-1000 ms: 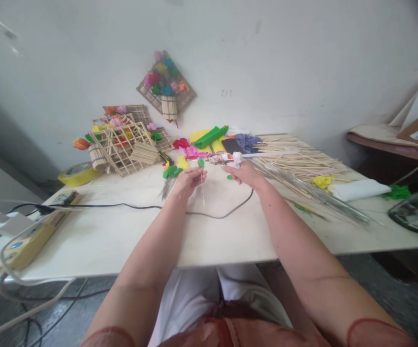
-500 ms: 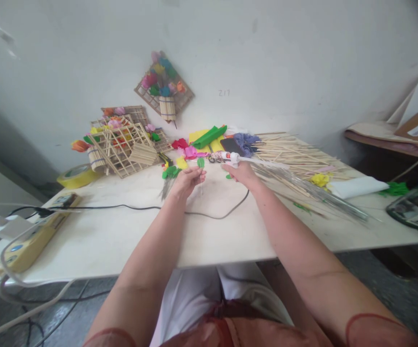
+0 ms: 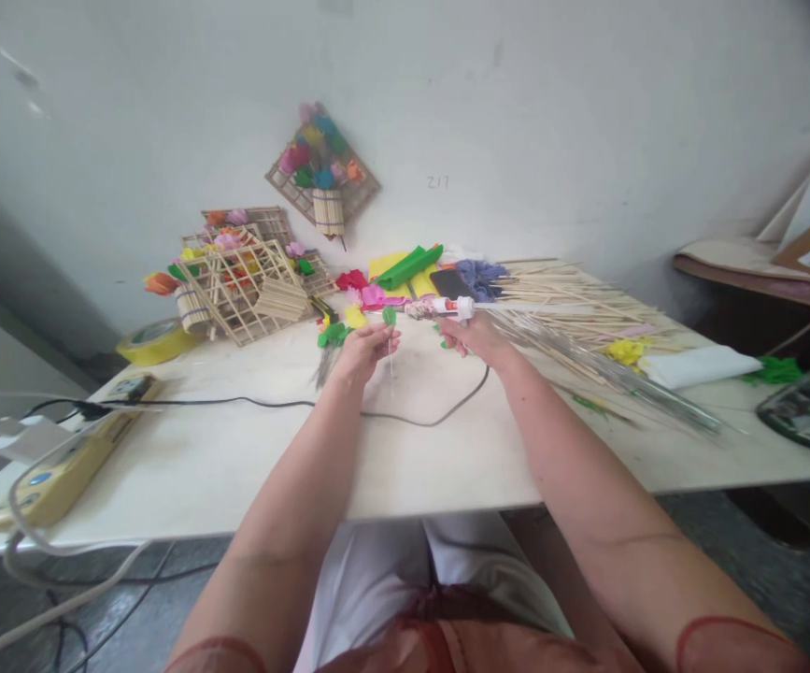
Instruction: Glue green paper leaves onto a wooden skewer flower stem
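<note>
My left hand (image 3: 368,350) is closed around a thin wire stem, which hangs down below the fingers. A small green paper leaf (image 3: 389,317) stands at the stem's upper end, just above the fingertips. To its right, my right hand (image 3: 473,336) is wrapped round a white glue gun (image 3: 452,307), whose nozzle points left. The gun's black cord (image 3: 439,421) runs left across the table. Bits of green paper show by the right fingers. Left of my left hand lie green paper pieces on a bundle of thin wires (image 3: 326,363).
A yellow power strip (image 3: 75,458) and yellow tape roll (image 3: 156,344) lie left. Bamboo lattices (image 3: 236,290) with paper flowers lean at the back left. Bamboo sticks (image 3: 559,290), coloured paper, a dark phone (image 3: 448,283) and clear wrapping (image 3: 629,388) lie behind and right.
The glue gun has turned slightly and shows more of its body, with its nozzle pointing left. My right hand has shifted slightly right. My left hand keeps its hold on the stem.
</note>
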A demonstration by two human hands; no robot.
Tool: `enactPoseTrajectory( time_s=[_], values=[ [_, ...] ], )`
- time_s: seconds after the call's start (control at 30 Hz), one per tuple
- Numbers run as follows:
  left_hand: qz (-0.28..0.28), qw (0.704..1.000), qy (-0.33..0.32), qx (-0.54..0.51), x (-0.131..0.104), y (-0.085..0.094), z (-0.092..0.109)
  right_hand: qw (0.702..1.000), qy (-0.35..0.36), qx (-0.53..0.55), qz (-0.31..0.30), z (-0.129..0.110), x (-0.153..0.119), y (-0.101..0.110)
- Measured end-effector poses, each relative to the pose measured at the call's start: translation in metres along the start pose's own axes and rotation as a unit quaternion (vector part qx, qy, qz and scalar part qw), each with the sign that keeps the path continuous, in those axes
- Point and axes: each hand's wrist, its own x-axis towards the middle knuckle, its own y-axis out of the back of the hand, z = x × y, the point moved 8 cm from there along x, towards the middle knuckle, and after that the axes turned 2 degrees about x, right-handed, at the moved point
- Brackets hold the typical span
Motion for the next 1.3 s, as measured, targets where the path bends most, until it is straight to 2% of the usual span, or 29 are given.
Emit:
enactPoseTrajectory(
  time_s=[0.57,0.73,1.13,1.3],
  values=[
    [0.007,1.000,0.007,-0.003,0.000,-0.001,-0.002,0.995,-0.032,-0.091,0.018,0.000,-0.001,0.002],
    [0.004,1.000,0.009,-0.003,-0.002,-0.002,-0.001,0.994,-0.045,-0.095,0.032,-0.004,-0.004,0.003],
    [0.005,1.000,0.009,0.001,-0.002,-0.001,-0.002,0.995,-0.038,-0.092,0.003,-0.003,-0.004,-0.001],
    [-0.001,1.000,0.015,0.004,-0.002,-0.003,-0.002,0.995,-0.037,-0.090,0.021,-0.003,-0.003,0.002]
  ],
)
